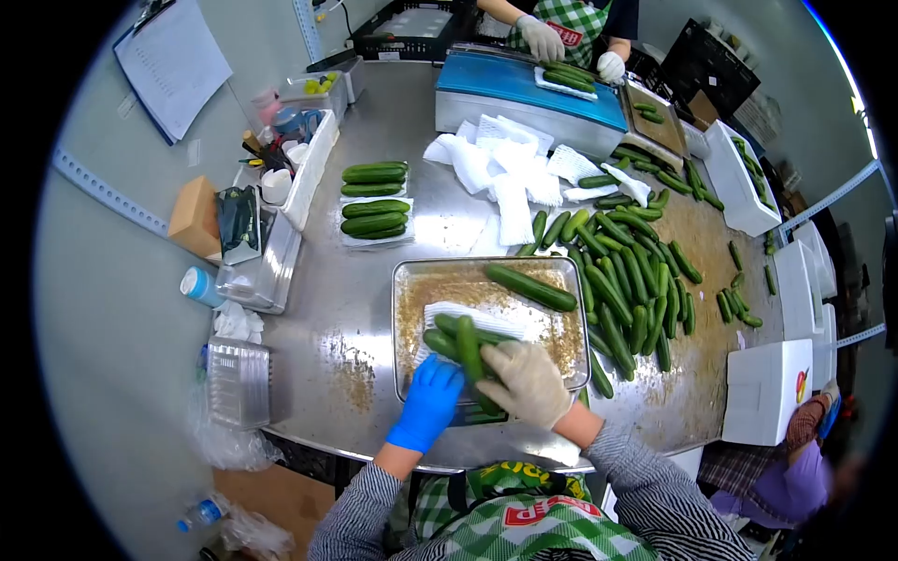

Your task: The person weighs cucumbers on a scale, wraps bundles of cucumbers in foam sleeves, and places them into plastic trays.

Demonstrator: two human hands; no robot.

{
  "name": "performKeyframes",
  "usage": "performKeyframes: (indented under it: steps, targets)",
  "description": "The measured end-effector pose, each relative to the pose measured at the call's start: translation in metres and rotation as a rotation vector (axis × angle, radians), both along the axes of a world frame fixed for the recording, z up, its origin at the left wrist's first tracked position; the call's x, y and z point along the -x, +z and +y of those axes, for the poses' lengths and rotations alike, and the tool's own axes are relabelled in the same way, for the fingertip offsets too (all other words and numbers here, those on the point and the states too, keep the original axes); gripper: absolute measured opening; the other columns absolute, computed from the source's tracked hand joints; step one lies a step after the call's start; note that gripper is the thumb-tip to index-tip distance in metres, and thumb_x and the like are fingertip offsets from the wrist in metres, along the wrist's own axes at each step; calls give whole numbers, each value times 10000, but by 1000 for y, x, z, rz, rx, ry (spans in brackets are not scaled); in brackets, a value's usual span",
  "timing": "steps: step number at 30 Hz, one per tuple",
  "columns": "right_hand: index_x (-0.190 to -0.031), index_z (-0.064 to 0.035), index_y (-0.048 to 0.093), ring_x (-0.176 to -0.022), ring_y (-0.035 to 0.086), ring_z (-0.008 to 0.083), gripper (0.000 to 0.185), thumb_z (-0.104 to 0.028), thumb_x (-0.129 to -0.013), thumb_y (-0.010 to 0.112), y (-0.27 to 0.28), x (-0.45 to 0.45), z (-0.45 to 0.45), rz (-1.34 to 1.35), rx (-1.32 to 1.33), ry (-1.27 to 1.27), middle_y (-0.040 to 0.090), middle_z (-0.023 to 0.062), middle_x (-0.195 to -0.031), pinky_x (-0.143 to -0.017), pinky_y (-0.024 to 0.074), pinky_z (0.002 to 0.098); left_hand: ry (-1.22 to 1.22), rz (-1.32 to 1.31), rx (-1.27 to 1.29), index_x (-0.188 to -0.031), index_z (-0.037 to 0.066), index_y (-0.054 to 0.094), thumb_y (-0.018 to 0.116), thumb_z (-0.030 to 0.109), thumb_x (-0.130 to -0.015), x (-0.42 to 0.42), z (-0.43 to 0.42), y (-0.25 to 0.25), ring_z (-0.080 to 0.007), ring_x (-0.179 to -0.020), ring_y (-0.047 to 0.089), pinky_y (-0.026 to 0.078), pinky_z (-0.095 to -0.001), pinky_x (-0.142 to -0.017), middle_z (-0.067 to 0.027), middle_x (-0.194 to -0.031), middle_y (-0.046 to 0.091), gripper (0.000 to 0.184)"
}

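Note:
My left hand (428,402), in a blue glove, has its fingers closed at the near end of a few cucumbers (441,343) over a metal tray (397,323). My right hand (528,381), in a pale knit glove, curls around an upright-pointing cucumber (469,341) beside it. Some of the held cucumbers are hidden by the fingers. Under them lies a white padded sheet (482,320). Another large cucumber (530,287) rests alone at the tray's far side.
A big heap of cucumbers (631,280) lies right of the tray. Two cucumber packs (374,222) sit at the back left, near white sheets (505,168). Clear plastic trays (238,383) are stacked left. Across the table, a gloved co-worker (543,39) handles cucumbers on a blue-topped box (486,86).

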State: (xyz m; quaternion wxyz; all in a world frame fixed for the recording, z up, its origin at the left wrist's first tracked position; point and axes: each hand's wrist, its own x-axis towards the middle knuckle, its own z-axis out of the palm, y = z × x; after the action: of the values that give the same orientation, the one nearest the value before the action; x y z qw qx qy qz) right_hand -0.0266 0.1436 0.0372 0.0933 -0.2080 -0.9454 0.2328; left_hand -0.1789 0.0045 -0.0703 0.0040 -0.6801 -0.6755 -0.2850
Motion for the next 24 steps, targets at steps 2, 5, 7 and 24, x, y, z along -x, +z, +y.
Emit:
performKeyframes:
  steps: [2, 5, 7, 24]
  targets:
    - [-1140, -30, 577, -898, 614, 331, 457, -298, -803, 731, -8, -11, -13, 26, -52, -11, 604, 131, -967, -750, 481, 452, 59, 3, -33, -983, 62, 671, 642, 70, -752, -2, 1, -1, -321, -1080, 552, 398, -493, -1066, -122, -1066, 573, 233]
    - [-1218, -38, 564, -1001, 600, 343, 508, -262, -792, 725, -1, -4, -35, 52, -118, -149, 590, 155, -1123, -815, 475, 455, 184, 32, -71, -957, 70, 699, 695, 93, -778, -6, 1, -2, -331, -1107, 522, 378, -519, -1066, -129, -1118, 562, 180]
    - [-1253, -37, 555, -1036, 585, 361, 527, -225, -789, 718, -12, 1, -45, 31, -120, -238, 574, 181, -1179, -862, 465, 460, 299, -169, -71, -1027, 64, 699, 715, 102, -794, -13, 3, -8, -357, -1188, 485, 366, -522, -1079, -167, -1239, 534, 237]
    - [-1236, -14, 545, -1098, 561, 415, 541, -11, -736, 750, -35, -18, -28, 329, 224, -379, 496, 242, -1285, -925, 502, 434, 147, -712, 51, -1062, 26, 673, 748, 18, -761, -2, -8, -9, -490, -1429, 250, 228, -547, -1175, -255, -1586, 246, 311]
